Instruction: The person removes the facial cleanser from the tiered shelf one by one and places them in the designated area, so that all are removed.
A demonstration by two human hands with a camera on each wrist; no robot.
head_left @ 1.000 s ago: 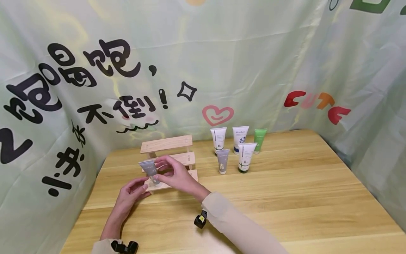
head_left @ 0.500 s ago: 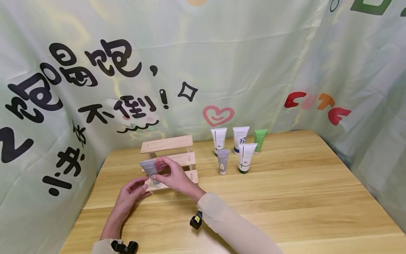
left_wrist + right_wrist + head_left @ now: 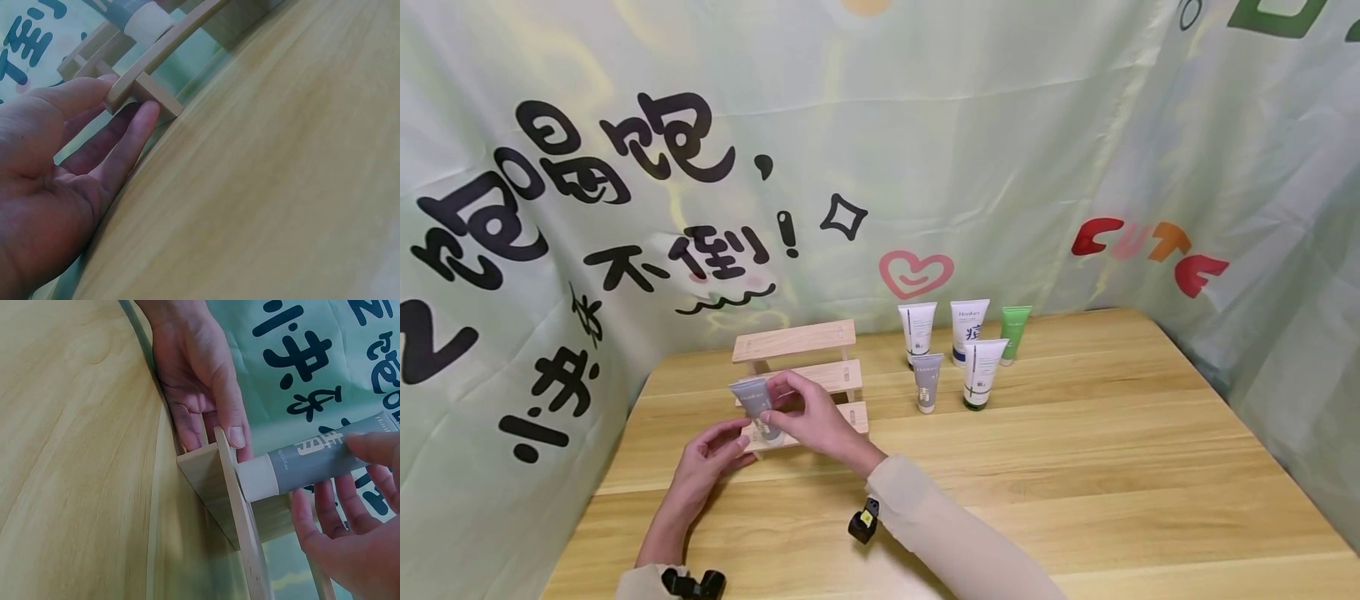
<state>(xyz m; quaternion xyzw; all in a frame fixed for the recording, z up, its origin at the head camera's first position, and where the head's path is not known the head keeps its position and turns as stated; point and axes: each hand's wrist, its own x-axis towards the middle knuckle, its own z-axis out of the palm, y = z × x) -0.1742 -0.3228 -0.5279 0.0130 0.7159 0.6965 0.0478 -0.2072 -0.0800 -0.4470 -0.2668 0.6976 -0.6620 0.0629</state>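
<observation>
A three-tier wooden display stand (image 3: 794,341) stands at the left of the table. My right hand (image 3: 811,417) pinches a grey squeeze tube (image 3: 748,393) between thumb and fingers above the lowest tier's left end. In the right wrist view the tube (image 3: 312,459) has its white cap (image 3: 258,478) against the lowest plank (image 3: 240,512). My left hand (image 3: 703,462) holds the left end of that tier. In the left wrist view the thumb lies on the plank (image 3: 164,55) and a fingertip (image 3: 149,109) touches the support below.
Right of the stand, several tubes stand cap-down: a smaller grey one (image 3: 927,382), white ones (image 3: 982,372) and a green one (image 3: 1014,333). A printed fabric backdrop (image 3: 1000,167) hangs behind the wooden table (image 3: 1075,467).
My right forearm has shifted slightly left, and the right thumb has shifted a little on the tube. The tube stays over the lowest tier's left end. My left hand has not visibly moved.
</observation>
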